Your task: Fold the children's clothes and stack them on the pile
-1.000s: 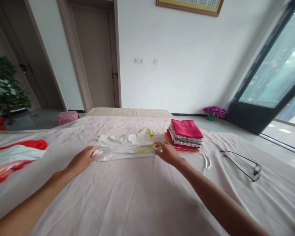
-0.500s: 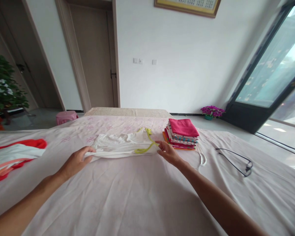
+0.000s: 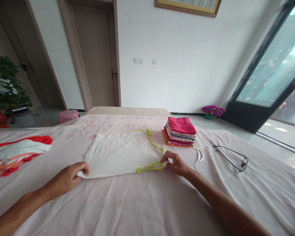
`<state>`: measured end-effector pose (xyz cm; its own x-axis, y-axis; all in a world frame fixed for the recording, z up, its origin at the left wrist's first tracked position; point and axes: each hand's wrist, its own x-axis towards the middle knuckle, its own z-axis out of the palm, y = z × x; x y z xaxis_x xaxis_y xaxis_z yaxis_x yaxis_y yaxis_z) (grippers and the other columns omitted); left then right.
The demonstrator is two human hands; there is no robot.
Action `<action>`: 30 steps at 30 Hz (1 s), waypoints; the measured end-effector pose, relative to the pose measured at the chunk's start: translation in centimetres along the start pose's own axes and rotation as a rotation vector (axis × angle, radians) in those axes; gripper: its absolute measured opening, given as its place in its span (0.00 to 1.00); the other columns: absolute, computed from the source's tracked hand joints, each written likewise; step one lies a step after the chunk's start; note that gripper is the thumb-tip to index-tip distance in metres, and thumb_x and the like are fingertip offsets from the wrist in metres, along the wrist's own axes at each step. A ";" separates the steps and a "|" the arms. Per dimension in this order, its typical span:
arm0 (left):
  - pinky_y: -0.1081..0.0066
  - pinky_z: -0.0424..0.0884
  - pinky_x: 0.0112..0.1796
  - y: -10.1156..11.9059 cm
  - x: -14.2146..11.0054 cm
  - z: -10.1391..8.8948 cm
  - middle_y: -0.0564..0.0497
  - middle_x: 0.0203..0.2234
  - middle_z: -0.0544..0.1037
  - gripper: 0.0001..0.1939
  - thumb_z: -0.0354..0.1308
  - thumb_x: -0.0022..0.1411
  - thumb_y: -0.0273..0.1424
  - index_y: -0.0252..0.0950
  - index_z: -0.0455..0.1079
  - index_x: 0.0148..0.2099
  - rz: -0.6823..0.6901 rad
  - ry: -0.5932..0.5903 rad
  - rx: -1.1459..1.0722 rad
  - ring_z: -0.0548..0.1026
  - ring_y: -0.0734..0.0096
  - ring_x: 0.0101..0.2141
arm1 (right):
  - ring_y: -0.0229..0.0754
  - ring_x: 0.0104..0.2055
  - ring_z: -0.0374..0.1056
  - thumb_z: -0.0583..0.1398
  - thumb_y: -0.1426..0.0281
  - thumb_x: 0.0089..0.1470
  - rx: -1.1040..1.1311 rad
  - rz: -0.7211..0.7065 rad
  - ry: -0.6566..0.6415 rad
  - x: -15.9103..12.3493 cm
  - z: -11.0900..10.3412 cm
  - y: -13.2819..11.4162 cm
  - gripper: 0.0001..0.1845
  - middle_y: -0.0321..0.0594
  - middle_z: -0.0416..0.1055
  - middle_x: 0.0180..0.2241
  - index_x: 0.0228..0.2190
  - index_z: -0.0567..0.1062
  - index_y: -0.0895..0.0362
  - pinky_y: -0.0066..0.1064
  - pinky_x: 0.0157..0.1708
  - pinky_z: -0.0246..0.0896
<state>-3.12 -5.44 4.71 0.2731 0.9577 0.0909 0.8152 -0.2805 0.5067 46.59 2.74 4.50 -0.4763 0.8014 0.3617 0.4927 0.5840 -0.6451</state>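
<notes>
A white sleeveless top (image 3: 118, 154) with yellow-green trim lies spread out on the sheet-covered bed (image 3: 127, 206). My left hand (image 3: 75, 172) is closed on its near left corner. At the near right, by the trimmed opening, my right hand (image 3: 175, 163) pinches the top's edge between thumb and fingers. The yellow-green trim (image 3: 149, 167) forms a loop beside my right fingers, and another strip runs up the far right side. Just beyond my right hand stands a stack of folded clothes (image 3: 179, 132), with a pink-red piece uppermost.
A crumpled red and white garment (image 3: 22, 152) lies at the left. To the right are a white cord (image 3: 199, 154) and black-framed glasses (image 3: 241, 160). Beyond the bed are a pink stool (image 3: 68, 116), purple flowers (image 3: 212, 110) in a pot and a leafy plant (image 3: 8, 82).
Both hands have drawn the top's near edge toward me, and the right hand has also shifted slightly right. The bunched white fabric now lies flatter and wider.
</notes>
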 end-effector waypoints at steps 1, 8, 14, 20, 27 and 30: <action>0.72 0.65 0.43 0.1 -0.3 0.2 0.53 0.32 0.75 0.16 0.45 0.46 0.22 0.40 0.66 0.36 0.015 -0.017 0.009 0.73 0.67 0.37 | 0.42 0.32 0.67 0.53 0.81 0.34 0.003 0.002 -0.010 -0.4 -0.1 -0.1 0.20 0.37 0.71 0.28 0.28 0.78 0.53 0.33 0.37 0.63; 0.71 0.63 0.37 0.2 -0.6 -0.3 0.54 0.28 0.76 0.15 0.45 0.44 0.20 0.41 0.69 0.28 0.033 -0.239 0.091 0.73 0.66 0.33 | 0.42 0.31 0.68 0.52 0.81 0.32 0.059 0.078 -0.187 -1.7 -2.2 -0.3 0.13 0.37 0.71 0.23 0.16 0.73 0.55 0.33 0.38 0.63; 0.68 0.66 0.40 2.0 5.1 -1.3 0.53 0.30 0.80 0.16 0.47 0.49 0.24 0.42 0.76 0.30 -0.030 -0.263 0.031 0.76 0.63 0.36 | 0.42 0.35 0.73 0.52 0.80 0.42 0.012 0.091 -0.142 2.7 -2.8 -1.9 0.17 0.38 0.78 0.30 0.28 0.79 0.56 0.32 0.39 0.66; 0.64 0.64 0.55 6.5 15.8 4.4 0.42 0.54 0.75 0.23 0.43 0.64 0.34 0.37 0.72 0.56 0.041 0.071 0.166 0.72 0.60 0.55 | 0.51 0.63 0.59 0.51 0.67 0.62 -0.325 -0.023 -0.167 9.6 5.7 -4.9 0.27 0.54 0.63 0.61 0.61 0.63 0.62 0.42 0.60 0.55; 0.48 0.48 0.62 5.0 20.6 10.1 0.34 0.66 0.57 0.30 0.45 0.67 0.43 0.33 0.60 0.66 -0.095 0.158 0.285 0.52 0.46 0.67 | 0.52 0.71 0.38 0.45 0.55 0.67 -0.536 0.066 -0.254 11.3 12.0 -2.1 0.35 0.51 0.44 0.69 0.67 0.52 0.63 0.49 0.68 0.34; 0.48 0.46 0.62 2.1 20.6 9.3 0.37 0.68 0.54 0.32 0.42 0.68 0.47 0.37 0.57 0.68 -0.177 0.141 0.376 0.50 0.47 0.67 | 0.51 0.71 0.38 0.44 0.53 0.67 -0.569 0.067 -0.233 10.7 10.8 -0.5 0.36 0.48 0.43 0.69 0.67 0.52 0.61 0.48 0.68 0.33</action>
<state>8.95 13.11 -0.33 0.0609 0.9853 0.1599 0.9795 -0.0898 0.1801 33.39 9.62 1.42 -0.5458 0.8270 0.1344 0.8077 0.5620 -0.1784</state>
